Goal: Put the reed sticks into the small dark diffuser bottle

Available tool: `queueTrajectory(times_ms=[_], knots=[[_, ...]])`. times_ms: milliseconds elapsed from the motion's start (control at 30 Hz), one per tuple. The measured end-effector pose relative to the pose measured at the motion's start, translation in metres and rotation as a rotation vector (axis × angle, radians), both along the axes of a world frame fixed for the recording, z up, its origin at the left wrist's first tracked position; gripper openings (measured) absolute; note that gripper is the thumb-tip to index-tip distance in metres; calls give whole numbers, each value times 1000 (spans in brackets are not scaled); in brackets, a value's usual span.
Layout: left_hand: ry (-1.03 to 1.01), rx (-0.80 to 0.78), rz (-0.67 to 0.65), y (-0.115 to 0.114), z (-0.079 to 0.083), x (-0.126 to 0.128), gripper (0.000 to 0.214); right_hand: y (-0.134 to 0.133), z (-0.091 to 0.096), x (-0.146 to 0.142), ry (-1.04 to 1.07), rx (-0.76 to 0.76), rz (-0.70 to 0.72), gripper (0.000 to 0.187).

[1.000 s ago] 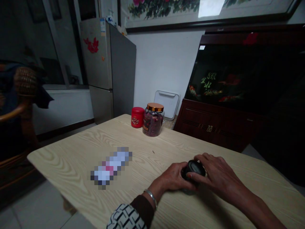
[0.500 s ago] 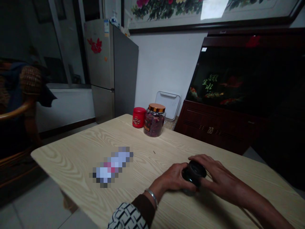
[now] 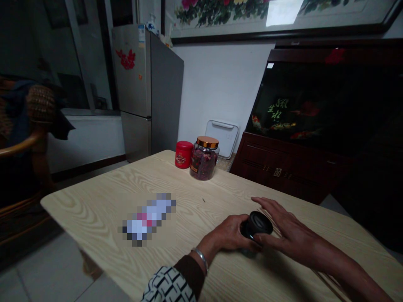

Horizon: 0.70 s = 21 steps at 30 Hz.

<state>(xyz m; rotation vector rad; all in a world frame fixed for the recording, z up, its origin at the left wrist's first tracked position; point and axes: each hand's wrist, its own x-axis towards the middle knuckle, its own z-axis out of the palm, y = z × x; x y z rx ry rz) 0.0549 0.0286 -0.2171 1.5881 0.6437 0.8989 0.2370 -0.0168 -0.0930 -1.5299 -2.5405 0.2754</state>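
Observation:
A small dark jar with a black lid (image 3: 256, 225) stands on the light wooden table (image 3: 103, 201). My left hand (image 3: 228, 234) is wrapped round the jar's left side and holds it. My right hand (image 3: 283, 230) rests beside the lid on the right, thumb at its near edge, fingers stretched out past it toward the far side. A metal bangle sits on my left wrist.
A glass jar with a copper lid (image 3: 204, 157) and a red tin (image 3: 183, 154) stand at the table's far edge. A blurred flat object (image 3: 147, 219) lies mid-table. A fridge (image 3: 147, 88), a fish tank (image 3: 315, 105) and a wooden chair (image 3: 22, 159) surround the table.
My right hand's fingers have lifted off the black lid and spread out beyond it. My left hand keeps its hold on the jar, which has not moved.

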Motion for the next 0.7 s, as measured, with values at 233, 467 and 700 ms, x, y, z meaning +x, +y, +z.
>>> queueTrajectory(times_ms=[233, 467, 700], knots=[[4, -11, -6, 0, 2, 0, 61, 5, 1, -7, 9, -9, 5, 39], [37, 3, -13, 5, -3, 0, 67, 9, 9, -1, 127, -143, 165, 54], [32, 54, -10, 3, -1, -2, 60, 7, 13, -13, -69, -78, -60, 80]])
